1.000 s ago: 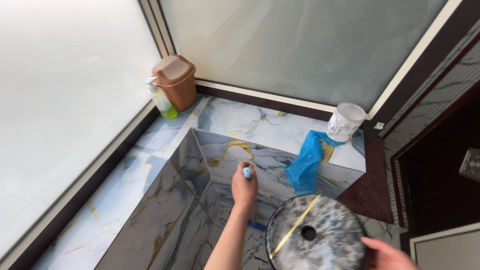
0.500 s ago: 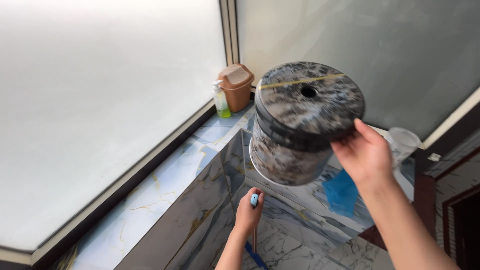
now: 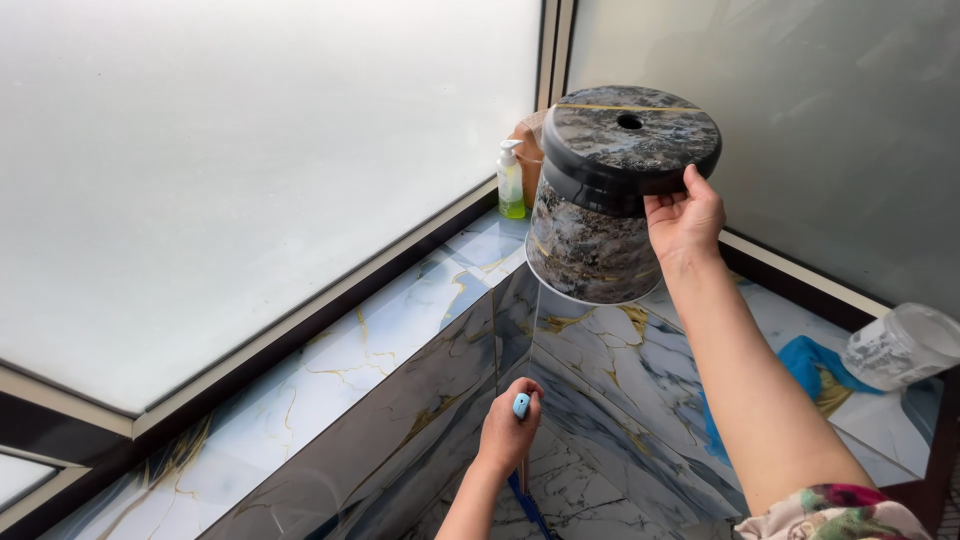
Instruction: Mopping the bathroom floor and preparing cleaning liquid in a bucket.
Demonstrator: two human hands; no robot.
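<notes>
My right hand [image 3: 683,214] grips the rim of a dark marbled round stool or drum [image 3: 612,190] with a hole in its top and a gold line across it, holding it up in the air above the tiled ledge. Low in the view, my left hand [image 3: 509,431] is shut on a light blue handle [image 3: 521,405] of a tool whose blue lower part [image 3: 527,500] reaches down toward the marble floor.
A marble-tiled ledge [image 3: 380,345] runs along frosted glass walls. On it stand a green soap pump bottle [image 3: 511,184], a brown lidded bin [image 3: 528,150] partly hidden behind the drum, a blue cloth [image 3: 810,365] and a white jar [image 3: 901,345] at right.
My right hand has carried the drum higher and further toward the corner. The view has swung left and lower. My left hand keeps its hold on the blue handle.
</notes>
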